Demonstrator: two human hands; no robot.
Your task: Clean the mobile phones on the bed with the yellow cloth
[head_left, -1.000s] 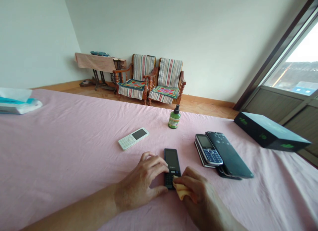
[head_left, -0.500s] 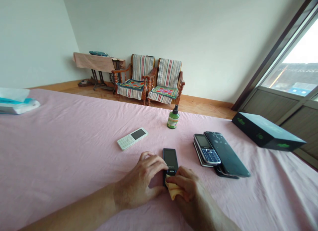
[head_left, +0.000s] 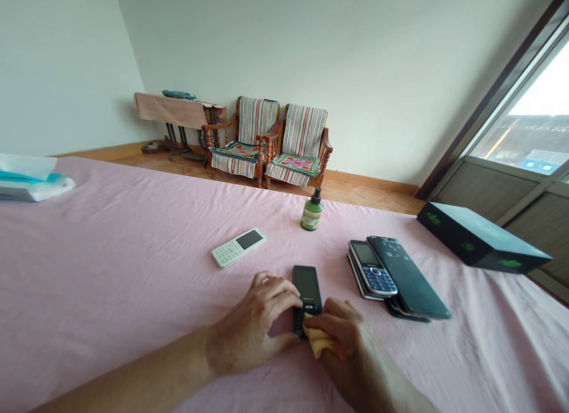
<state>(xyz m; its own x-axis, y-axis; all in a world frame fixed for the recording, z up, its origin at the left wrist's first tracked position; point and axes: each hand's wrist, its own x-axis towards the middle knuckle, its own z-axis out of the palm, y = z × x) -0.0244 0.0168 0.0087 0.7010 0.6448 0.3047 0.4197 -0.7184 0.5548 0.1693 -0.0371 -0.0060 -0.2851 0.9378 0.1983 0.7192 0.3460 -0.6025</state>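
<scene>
A black mobile phone (head_left: 307, 285) lies face up on the pink cloth, its screen pointing away from me and part of its keypad covered. My left hand (head_left: 262, 312) steadies it from the left, fingertips on its side edge and thumb near its lower end. Pinched in my right hand (head_left: 351, 336) is a small yellow cloth (head_left: 320, 342), pressed at the right side of the keypad. Beyond my left hand rests a white keypad phone (head_left: 239, 247). To the right, a blue keypad phone (head_left: 373, 268) lies on another device, beside a large dark phone (head_left: 409, 277).
A green pump bottle (head_left: 312, 214) stands near the far edge of the pink cloth (head_left: 133, 241). At right sits a black box (head_left: 482, 238), at far left a tissue pack (head_left: 38, 188). Two wooden armchairs (head_left: 293, 137) and a draped sewing table (head_left: 173, 109) line the wall.
My right hand has slid the yellow cloth slightly rightward over the phone's keypad. My left hand keeps its place on the phone. The whole view has shifted a little.
</scene>
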